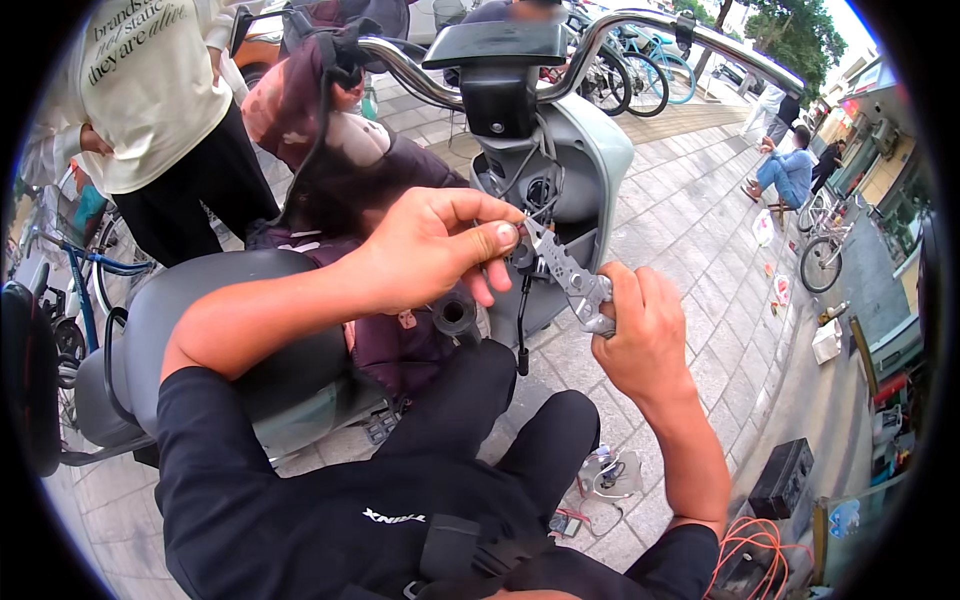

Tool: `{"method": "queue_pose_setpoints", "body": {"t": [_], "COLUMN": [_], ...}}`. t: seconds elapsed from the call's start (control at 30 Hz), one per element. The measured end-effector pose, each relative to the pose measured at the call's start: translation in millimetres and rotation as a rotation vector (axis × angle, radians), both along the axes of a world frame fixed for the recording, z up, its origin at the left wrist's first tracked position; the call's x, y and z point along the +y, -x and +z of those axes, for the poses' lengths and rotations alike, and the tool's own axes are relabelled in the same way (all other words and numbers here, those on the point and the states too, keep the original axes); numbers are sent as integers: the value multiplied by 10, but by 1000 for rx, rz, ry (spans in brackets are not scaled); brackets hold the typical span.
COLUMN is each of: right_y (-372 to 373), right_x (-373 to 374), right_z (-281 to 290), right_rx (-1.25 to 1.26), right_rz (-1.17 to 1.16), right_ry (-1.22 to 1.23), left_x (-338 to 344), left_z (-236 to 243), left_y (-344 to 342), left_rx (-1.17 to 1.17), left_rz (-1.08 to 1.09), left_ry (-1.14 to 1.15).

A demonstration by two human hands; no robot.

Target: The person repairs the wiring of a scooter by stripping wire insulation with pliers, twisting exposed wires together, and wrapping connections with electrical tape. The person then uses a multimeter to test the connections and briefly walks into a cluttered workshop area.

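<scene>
In the head view, the pliers (pixel 568 272) are gripped by their handles in the closed fingers of the right hand (pixel 645 325), jaws pointed up toward the left hand (pixel 445 240). There, thumb and forefinger are brought together beside the tip; whether anything is pinched cannot be told. Wires (pixel 543 190) are exposed behind, in the scooter (pixel 608 140)

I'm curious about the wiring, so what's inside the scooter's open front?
Cables and dark parts show inside the scooter's open front. The left hand and the metal pliers, gripped by the right hand, cover some of it; whatever lies behind them cannot be seen.
</scene>
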State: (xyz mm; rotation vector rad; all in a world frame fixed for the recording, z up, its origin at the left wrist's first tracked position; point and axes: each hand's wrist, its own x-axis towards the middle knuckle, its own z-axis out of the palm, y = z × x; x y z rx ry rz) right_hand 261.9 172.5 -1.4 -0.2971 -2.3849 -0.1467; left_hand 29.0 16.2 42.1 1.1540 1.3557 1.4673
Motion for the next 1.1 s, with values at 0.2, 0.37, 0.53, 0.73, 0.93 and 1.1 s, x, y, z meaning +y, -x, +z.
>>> {"method": "queue_pose_setpoints", "body": {"t": [0.2, 0.37, 0.53, 0.73, 0.93, 1.1], "right_y": [103, -31, -466, -19, -15, -24], "right_x": [-37, 209, 311, -312, -235, -185], "right_z": [-152, -69, 39, 22, -44, -85], "right_rx": [81, 414, 611, -15, 62, 42], "right_rz": [55, 159, 343, 33, -107, -103], "right_ry": [225, 1141, 1464, 375, -6, -20], "left_x": [20, -22, 43, 55, 35, 42], "left_z": [0, -57, -166, -185, -158, -214], "left_y": [71, 160, 185, 128, 58, 67], "left_rx": [-24, -47, -105, -152, -241, -266], "left_rz": [-10, -37, -79, -48, -71, -69], "left_ry": [1, 2, 6, 2, -5, -13]}}
